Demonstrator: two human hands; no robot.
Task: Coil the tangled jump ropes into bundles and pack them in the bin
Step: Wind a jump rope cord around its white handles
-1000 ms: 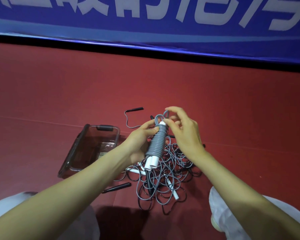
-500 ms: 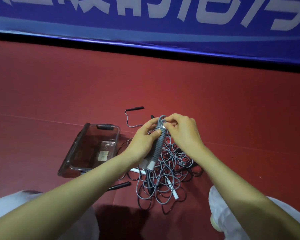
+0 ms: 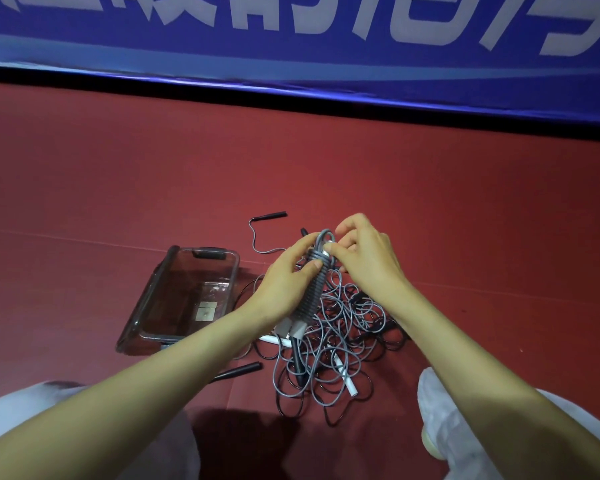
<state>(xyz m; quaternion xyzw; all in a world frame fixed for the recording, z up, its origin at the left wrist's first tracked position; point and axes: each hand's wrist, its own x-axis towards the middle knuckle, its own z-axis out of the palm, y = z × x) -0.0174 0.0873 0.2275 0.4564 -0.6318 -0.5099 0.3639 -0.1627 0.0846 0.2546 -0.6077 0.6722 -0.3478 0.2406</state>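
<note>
Several gray jump ropes [image 3: 329, 344] lay tangled on the red floor [image 3: 430, 202]. Above them, our left hand [image 3: 284, 285] gripped a coiled bundle [image 3: 314, 289] while our right hand [image 3: 368, 265] pinched its top end. Left of both stood the clear bin [image 3: 146, 299]; beyond, a blue banner [image 3: 291, 64].

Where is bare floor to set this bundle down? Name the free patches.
Free: the red floor between the banner and the far black handle; the floor left of the bin; the floor right of the tangled pile. The bin's inside holds no rope. Crowded: between bin and pile, where cord loops lie.
</note>
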